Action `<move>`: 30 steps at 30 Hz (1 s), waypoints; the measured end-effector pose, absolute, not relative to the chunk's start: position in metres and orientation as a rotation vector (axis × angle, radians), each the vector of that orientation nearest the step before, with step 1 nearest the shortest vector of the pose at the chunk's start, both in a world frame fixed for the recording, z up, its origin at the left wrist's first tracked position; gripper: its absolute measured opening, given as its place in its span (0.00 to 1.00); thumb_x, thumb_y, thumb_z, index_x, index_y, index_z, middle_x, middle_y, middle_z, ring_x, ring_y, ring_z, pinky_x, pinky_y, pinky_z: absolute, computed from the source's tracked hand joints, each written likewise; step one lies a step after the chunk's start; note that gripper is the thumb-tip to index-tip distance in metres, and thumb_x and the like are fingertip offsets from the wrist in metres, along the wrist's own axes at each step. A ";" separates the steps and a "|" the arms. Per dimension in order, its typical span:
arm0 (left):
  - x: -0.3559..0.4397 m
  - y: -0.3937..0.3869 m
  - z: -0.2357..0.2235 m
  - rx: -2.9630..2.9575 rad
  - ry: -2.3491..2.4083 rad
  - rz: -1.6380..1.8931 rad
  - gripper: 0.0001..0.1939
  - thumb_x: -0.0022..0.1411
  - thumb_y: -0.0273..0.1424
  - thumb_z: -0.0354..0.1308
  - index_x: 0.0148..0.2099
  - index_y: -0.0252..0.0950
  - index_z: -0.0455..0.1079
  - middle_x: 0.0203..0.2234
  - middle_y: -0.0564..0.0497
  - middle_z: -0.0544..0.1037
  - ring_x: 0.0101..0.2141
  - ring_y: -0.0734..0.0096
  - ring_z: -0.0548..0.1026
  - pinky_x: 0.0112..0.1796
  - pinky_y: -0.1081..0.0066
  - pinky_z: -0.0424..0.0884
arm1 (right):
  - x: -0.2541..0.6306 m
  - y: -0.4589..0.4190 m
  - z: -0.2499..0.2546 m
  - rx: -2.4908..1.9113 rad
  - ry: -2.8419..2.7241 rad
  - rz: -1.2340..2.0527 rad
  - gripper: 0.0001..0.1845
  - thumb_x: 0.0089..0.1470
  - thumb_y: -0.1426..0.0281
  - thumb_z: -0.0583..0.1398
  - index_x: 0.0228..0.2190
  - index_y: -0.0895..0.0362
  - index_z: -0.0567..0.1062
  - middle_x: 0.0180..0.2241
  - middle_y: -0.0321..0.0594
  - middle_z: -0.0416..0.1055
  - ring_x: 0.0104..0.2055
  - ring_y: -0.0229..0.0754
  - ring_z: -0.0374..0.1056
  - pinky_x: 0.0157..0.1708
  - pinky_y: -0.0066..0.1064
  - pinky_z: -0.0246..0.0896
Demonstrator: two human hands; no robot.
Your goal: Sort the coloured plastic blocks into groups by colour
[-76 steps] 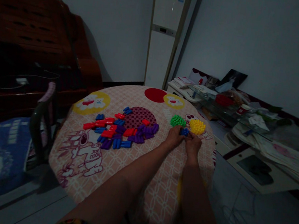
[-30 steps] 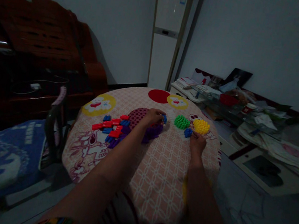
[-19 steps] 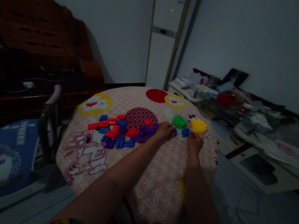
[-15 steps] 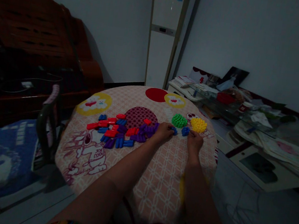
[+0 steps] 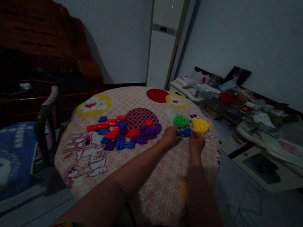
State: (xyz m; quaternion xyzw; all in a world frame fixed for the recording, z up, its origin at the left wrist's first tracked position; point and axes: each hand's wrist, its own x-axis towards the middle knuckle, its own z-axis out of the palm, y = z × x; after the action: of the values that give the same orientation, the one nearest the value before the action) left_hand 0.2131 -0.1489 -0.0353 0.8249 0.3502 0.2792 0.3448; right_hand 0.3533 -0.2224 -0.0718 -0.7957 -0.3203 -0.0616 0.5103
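Blue plastic building pieces (image 5: 185, 132) meet between my two hands above the patterned tablecloth. My left hand (image 5: 172, 136) pinches them from the left, and my right hand (image 5: 197, 141) grips their right side with closed fingers. Whether the pieces are locked together or only touching, I cannot tell. Just behind the hands sits a round green cluster (image 5: 180, 121) of knobbed pieces. A similar yellow cluster (image 5: 200, 126) lies behind my right hand. To the left of my hands, loose red pieces (image 5: 111, 122), purple pieces (image 5: 140, 138) and blue pieces (image 5: 125, 144) lie scattered.
The round table (image 5: 154, 180) has a printed cloth. A chair (image 5: 45, 126) with a blue cover stands at its left, and a wooden bench (image 5: 33, 40) beyond. On the right, a low cabinet (image 5: 256, 163) carries papers, bags and a cup (image 5: 247, 107).
My left hand has moved right, bringing its blue piece up against the blue pieces in my right hand. The gap between them has closed. The view has shifted slightly.
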 end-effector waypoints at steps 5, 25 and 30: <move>0.215 -0.146 -0.033 2.206 0.869 0.703 0.17 0.52 0.26 0.65 0.46 0.35 0.79 0.35 0.45 0.83 0.38 0.60 0.79 0.42 0.68 0.72 | 0.353 -0.221 -0.069 -1.836 -0.810 -0.104 0.21 0.51 0.69 0.56 0.43 0.58 0.83 0.42 0.48 0.81 0.46 0.49 0.75 0.52 0.40 0.67; 0.235 -0.148 -0.041 2.155 1.018 0.752 0.16 0.53 0.33 0.70 0.42 0.32 0.74 0.38 0.43 0.80 0.40 0.59 0.77 0.41 0.67 0.70 | 0.356 -0.217 -0.071 -1.754 -0.922 -0.062 0.22 0.50 0.69 0.54 0.42 0.58 0.83 0.45 0.45 0.80 0.50 0.50 0.74 0.56 0.43 0.65; 0.228 -0.151 -0.041 2.144 0.969 0.758 0.25 0.50 0.29 0.70 0.51 0.32 0.71 0.41 0.41 0.80 0.43 0.55 0.77 0.42 0.65 0.71 | 0.357 -0.220 -0.073 -1.789 -0.875 -0.077 0.23 0.50 0.68 0.55 0.44 0.58 0.82 0.44 0.48 0.80 0.50 0.52 0.74 0.55 0.45 0.65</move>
State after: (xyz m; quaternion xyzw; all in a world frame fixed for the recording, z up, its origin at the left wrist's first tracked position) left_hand 0.2277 -0.1510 -0.0409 0.8192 0.3703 0.2897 0.3286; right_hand 0.3567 -0.2198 -0.0730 -0.7535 -0.3688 -0.0323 0.5433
